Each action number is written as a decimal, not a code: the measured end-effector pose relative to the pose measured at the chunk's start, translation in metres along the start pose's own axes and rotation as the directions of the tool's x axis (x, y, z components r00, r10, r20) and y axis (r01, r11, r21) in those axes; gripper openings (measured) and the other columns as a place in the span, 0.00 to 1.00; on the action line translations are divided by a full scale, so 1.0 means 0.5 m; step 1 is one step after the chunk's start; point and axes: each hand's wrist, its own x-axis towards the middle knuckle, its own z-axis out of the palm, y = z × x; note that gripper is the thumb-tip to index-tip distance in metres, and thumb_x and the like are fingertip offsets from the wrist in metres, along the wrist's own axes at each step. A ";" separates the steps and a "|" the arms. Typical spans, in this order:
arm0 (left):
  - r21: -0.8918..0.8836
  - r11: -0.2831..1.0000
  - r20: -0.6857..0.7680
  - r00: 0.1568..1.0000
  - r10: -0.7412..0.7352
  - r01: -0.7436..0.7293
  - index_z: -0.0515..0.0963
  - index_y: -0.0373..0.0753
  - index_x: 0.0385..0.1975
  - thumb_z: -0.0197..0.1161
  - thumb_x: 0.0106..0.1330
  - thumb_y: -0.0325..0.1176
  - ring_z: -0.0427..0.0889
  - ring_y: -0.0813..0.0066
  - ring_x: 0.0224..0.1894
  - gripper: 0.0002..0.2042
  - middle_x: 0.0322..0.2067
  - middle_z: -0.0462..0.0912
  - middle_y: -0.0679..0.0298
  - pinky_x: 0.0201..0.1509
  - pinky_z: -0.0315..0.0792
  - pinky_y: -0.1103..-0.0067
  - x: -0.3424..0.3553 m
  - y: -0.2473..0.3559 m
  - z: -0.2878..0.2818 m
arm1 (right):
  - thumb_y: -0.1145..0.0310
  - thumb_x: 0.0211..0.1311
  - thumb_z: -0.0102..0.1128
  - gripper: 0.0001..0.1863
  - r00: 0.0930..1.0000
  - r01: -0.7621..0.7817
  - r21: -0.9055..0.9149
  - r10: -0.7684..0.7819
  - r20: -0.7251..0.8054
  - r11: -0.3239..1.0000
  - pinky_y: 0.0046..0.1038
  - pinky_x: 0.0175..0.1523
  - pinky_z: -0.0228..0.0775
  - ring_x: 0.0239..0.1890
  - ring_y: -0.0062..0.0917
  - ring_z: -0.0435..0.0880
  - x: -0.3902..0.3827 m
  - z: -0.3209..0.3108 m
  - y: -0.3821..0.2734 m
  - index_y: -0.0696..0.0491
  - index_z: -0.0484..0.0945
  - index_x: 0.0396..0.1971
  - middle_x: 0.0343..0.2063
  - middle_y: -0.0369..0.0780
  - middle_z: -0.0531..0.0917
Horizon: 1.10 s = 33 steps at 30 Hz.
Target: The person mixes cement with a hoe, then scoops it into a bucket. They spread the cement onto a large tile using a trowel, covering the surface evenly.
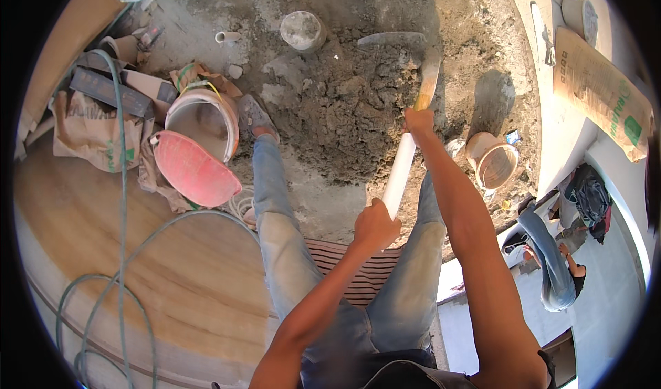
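Both my hands grip the long handle of a hoe point(399, 175), which slants away from me between my legs. My left hand point(376, 225) is closed round the lower end of its white section. Farther up, my right hand point(418, 122) is wrapped round the handle where white meets bare wood. The hoe's metal blade point(392, 39) rests at the far edge of a heap of wet grey mortar point(348, 113). The heap spreads over the ground in front of my feet.
To the left stand an orange-rimmed bucket point(203, 124), a pink bowl-shaped plastic thing point(196, 169), paper bags point(89, 131) and a green hose point(122, 203). Small buckets sit beyond the mortar point(303, 31) and at right point(497, 165). Another person point(554, 258) is far right.
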 end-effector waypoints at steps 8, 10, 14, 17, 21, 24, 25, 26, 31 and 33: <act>0.303 0.952 0.089 0.993 -0.081 0.051 0.72 0.31 0.42 0.68 0.57 0.38 0.86 0.41 0.32 0.20 0.27 0.84 0.41 0.40 0.80 0.54 -0.337 -0.116 -0.116 | 0.71 0.63 0.62 0.14 0.936 -0.345 0.590 0.219 0.277 0.730 0.28 0.23 0.75 0.18 0.23 0.76 -0.435 -0.064 0.115 0.51 0.65 0.43 0.24 0.36 0.74; 0.403 0.911 0.098 0.985 -0.144 0.093 0.73 0.36 0.43 0.70 0.56 0.39 0.86 0.42 0.32 0.20 0.27 0.85 0.44 0.39 0.79 0.55 -0.410 -0.167 -0.169 | 0.68 0.63 0.63 0.12 0.845 -0.533 0.794 0.239 0.479 0.292 0.27 0.31 0.75 0.23 0.22 0.75 -0.500 -0.089 0.142 0.47 0.68 0.39 0.26 0.34 0.75; 0.474 0.881 0.072 0.997 -0.035 -0.003 0.78 0.42 0.40 0.75 0.49 0.43 0.87 0.48 0.33 0.21 0.30 0.87 0.51 0.38 0.80 0.58 -0.336 -0.351 -0.283 | 0.69 0.62 0.62 0.07 0.797 -0.570 0.821 0.275 0.538 0.043 0.29 0.34 0.69 0.22 0.20 0.70 -0.471 -0.006 0.182 0.46 0.71 0.33 0.22 0.30 0.71; 0.387 0.915 0.042 0.994 0.102 -0.111 0.79 0.43 0.38 0.76 0.49 0.43 0.87 0.49 0.32 0.19 0.29 0.87 0.53 0.37 0.80 0.59 -0.272 -0.356 -0.285 | 0.67 0.64 0.59 0.10 0.897 -0.429 0.885 0.202 0.393 0.180 0.28 0.36 0.68 0.22 0.17 0.68 -0.472 -0.066 0.119 0.44 0.67 0.26 0.19 0.27 0.67; 0.199 0.925 0.014 0.945 0.327 -0.323 0.79 0.43 0.40 0.75 0.50 0.38 0.86 0.49 0.35 0.18 0.31 0.86 0.51 0.40 0.78 0.60 -0.136 -0.194 -0.140 | 0.68 0.67 0.60 0.10 0.995 -0.099 0.951 0.036 0.092 0.292 0.25 0.34 0.68 0.22 0.16 0.68 -0.352 -0.304 0.040 0.47 0.68 0.28 0.21 0.28 0.68; -0.006 0.939 0.128 0.931 0.343 -0.345 0.77 0.36 0.43 0.70 0.57 0.39 0.85 0.45 0.37 0.18 0.32 0.85 0.46 0.41 0.77 0.60 -0.048 -0.031 0.003 | 0.70 0.65 0.63 0.10 0.990 0.140 0.872 -0.093 -0.108 0.469 0.23 0.32 0.68 0.23 0.16 0.71 -0.160 -0.469 -0.017 0.50 0.69 0.29 0.22 0.30 0.70; -0.008 0.924 0.098 0.919 0.381 -0.382 0.75 0.35 0.44 0.69 0.60 0.41 0.85 0.44 0.37 0.19 0.32 0.84 0.46 0.41 0.76 0.59 -0.022 -0.015 0.062 | 0.70 0.64 0.63 0.10 0.991 0.132 0.833 -0.085 -0.102 0.538 0.23 0.30 0.68 0.22 0.16 0.70 -0.101 -0.492 -0.031 0.50 0.70 0.28 0.21 0.30 0.71; -0.011 0.938 0.089 0.934 0.345 -0.345 0.75 0.35 0.44 0.69 0.61 0.42 0.85 0.44 0.37 0.20 0.32 0.84 0.45 0.42 0.76 0.59 -0.007 -0.009 0.088 | 0.70 0.64 0.63 0.10 0.991 0.131 0.786 -0.074 -0.107 0.604 0.22 0.29 0.68 0.21 0.16 0.70 -0.055 -0.497 -0.039 0.50 0.70 0.28 0.20 0.30 0.71; 0.062 0.996 0.028 0.997 -0.068 0.066 0.73 0.34 0.46 0.69 0.63 0.47 0.86 0.45 0.38 0.23 0.34 0.84 0.42 0.42 0.77 0.60 -0.102 -0.127 0.094 | 0.76 0.59 0.60 0.06 0.940 -0.339 0.735 0.187 0.284 0.587 0.27 0.24 0.70 0.16 0.20 0.71 -0.013 -0.135 0.186 0.55 0.72 0.28 0.19 0.34 0.73; 0.042 0.980 -0.010 0.981 -0.196 0.196 0.72 0.32 0.47 0.70 0.63 0.44 0.86 0.44 0.38 0.24 0.34 0.84 0.41 0.43 0.77 0.57 -0.170 -0.169 0.047 | 0.76 0.59 0.61 0.06 0.861 -0.508 0.667 0.306 0.407 0.545 0.28 0.21 0.69 0.15 0.22 0.71 -0.096 0.038 0.280 0.55 0.72 0.27 0.16 0.35 0.71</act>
